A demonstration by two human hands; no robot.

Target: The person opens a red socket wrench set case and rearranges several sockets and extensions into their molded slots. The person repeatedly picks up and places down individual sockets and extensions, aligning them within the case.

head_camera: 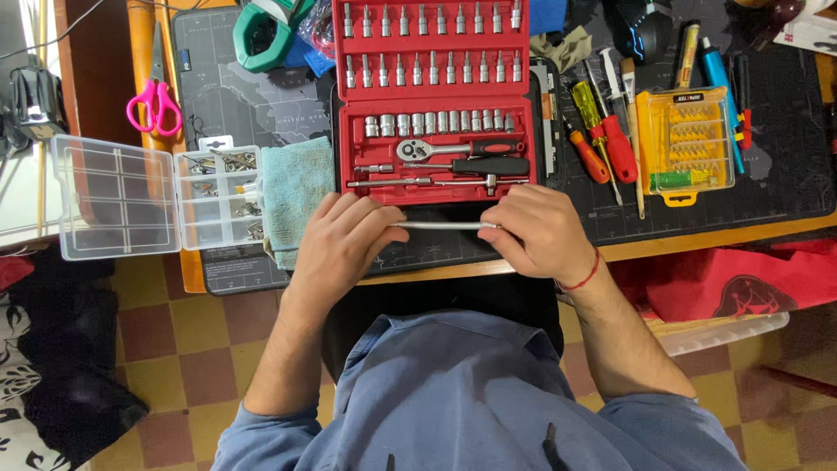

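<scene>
While hands (349,240) grip rod (445,225), case (433,196) (sockets)

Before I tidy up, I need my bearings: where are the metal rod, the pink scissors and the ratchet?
Metal rod (445,225), head view, bare middle between the hands.
Pink scissors (154,106), head view, the handles.
Ratchet (417,149), head view, round head.

The socket case (433,105) lies between the cloth (296,196) on its left and screwdrivers (602,139) on its right.
</scene>
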